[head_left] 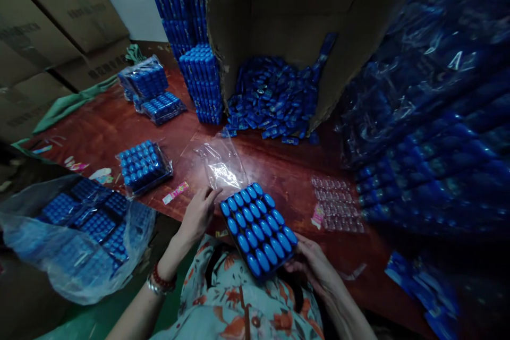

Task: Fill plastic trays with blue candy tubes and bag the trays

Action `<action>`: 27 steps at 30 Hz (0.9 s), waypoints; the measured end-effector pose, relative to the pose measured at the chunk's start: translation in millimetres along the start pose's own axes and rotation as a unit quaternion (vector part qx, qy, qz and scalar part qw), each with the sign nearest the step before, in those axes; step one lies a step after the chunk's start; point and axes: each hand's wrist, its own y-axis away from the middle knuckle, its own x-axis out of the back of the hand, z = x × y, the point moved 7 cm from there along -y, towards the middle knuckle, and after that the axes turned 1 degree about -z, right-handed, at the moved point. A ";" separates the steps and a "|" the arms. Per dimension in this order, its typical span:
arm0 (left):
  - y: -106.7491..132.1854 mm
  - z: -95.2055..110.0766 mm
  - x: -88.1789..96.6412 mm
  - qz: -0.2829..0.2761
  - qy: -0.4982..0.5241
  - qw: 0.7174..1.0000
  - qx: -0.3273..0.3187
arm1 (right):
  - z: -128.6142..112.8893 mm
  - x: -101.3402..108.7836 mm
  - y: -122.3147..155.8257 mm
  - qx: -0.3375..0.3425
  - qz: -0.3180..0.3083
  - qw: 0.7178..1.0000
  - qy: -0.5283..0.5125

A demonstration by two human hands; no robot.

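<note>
My right hand [309, 264] grips the lower right corner of a block of blue oval-topped pieces [257, 228], packed in rows and tilted above my lap. Its fingers go partly out of sight beneath the block. A clear plastic bag [223, 167] lies flat and shiny on the table just beyond the block. At the bag's near edge my left hand [200, 213] has its thumb and fingertips pinched together on the film. The left fingertips are close to the block's upper left corner.
The red-brown table [274, 162] bears a wrapped blue block [141, 167], stacked blue packs [201, 82] and a clear blister sheet [338, 204]. Behind stands an open carton [342, 64] with loose blue pieces [274, 95]. Bagged packs [87, 223] are at lower left; a large wrapped pile [434, 170] is right.
</note>
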 end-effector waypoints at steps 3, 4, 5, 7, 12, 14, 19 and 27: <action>0.2 -22.0 -1.3 0.065 0.128 0.986 0.083 | 2.5 3.0 0.5 -0.014 0.013 1.000 0.006; 0.7 -30.8 -2.5 0.085 0.186 0.971 0.126 | 3.6 4.5 0.9 -0.020 0.022 1.000 0.008; 1.1 -39.4 -5.0 0.098 0.249 0.948 0.172 | 4.8 6.0 1.5 -0.025 0.032 0.999 0.012; -0.9 -52.7 -11.6 0.111 0.371 0.887 0.251 | 7.4 8.8 2.5 -0.031 0.046 0.998 0.017; -28.3 -72.1 4.0 0.206 0.468 0.812 0.281 | 11.1 15.7 6.6 -0.029 0.063 0.997 0.018; -41.3 -71.9 13.0 0.222 0.437 0.836 0.249 | 8.8 15.4 9.5 -0.018 0.055 0.998 0.008; -52.5 -40.4 2.7 0.130 0.345 0.913 0.175 | 3.2 5.0 15.5 -0.003 0.034 0.999 0.005; -63.6 29.2 8.9 -0.084 0.185 0.976 -0.083 | 6.0 -19.5 1.9 -0.038 -0.013 0.997 0.065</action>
